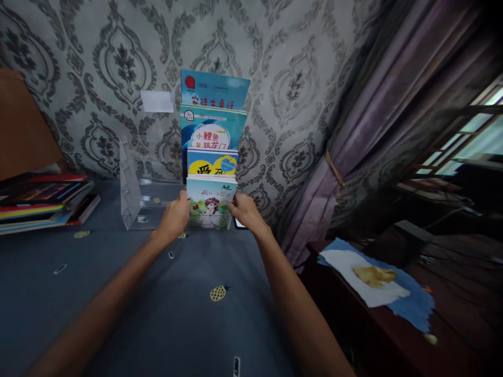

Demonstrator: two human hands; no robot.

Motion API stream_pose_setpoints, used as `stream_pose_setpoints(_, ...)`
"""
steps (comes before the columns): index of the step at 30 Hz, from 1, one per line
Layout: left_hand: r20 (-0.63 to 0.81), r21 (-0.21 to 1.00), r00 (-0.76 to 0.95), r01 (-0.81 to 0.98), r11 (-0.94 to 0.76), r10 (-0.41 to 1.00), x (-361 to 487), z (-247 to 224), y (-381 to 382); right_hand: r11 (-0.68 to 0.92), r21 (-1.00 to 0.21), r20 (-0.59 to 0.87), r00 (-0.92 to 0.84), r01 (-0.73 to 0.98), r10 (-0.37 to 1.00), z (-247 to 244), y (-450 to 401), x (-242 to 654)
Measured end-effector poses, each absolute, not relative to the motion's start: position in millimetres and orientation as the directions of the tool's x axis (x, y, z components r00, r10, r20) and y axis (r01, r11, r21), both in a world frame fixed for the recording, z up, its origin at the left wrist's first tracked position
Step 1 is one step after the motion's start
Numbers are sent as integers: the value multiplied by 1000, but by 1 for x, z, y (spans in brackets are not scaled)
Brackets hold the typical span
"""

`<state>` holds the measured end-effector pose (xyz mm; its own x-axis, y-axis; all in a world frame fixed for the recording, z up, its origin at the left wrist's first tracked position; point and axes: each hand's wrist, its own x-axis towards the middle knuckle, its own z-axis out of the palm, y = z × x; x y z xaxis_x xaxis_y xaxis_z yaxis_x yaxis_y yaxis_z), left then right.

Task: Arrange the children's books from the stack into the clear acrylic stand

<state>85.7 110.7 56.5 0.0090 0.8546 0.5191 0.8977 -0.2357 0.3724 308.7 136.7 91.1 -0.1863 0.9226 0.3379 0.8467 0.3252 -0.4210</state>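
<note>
My left hand (177, 213) is closed on the left edge of a green children's book (210, 209) with a girl on its cover. The book's right edge is between the fingers of my right hand (244, 210). It stands upright in the lowest, front tier of a clear acrylic rack (131, 193). Behind it rise a yellow and blue book (212, 163), a teal book (214, 128) and a taller blue book (216, 89), each a step higher. The rack's left half holds no books. A white label (157, 101) shows at its upper left.
A pile of books (45, 201) lies at the left beside a brown box (25, 120). A phone-like item (239, 224) is partly hidden by my right hand. To the right are a purple curtain (326, 162) and a dark side table (353, 303) with a blue cloth (418, 309).
</note>
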Motion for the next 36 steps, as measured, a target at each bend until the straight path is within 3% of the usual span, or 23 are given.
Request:
stream_pose_setpoints(4, 477, 400, -10, 893, -206, 879, 88, 57, 110, 284, -377, 291, -179, 882, 940, 95, 135, 307)
stream_pose_setpoints(15, 516, 320, 4, 927, -197, 856, 90, 54, 111, 257, -378, 259, -165, 889, 952, 98, 132, 306)
stream_pose_setpoints(23, 325, 251, -21, 966, -65, 945, 97, 66, 100, 221, -378, 276, -118, 899, 954, 93, 133, 305)
stream_pose_setpoints(36, 271, 252, -32, 967, -38, 962, 100, 72, 95, 236, -373, 264, -142, 897, 954, 95, 134, 305)
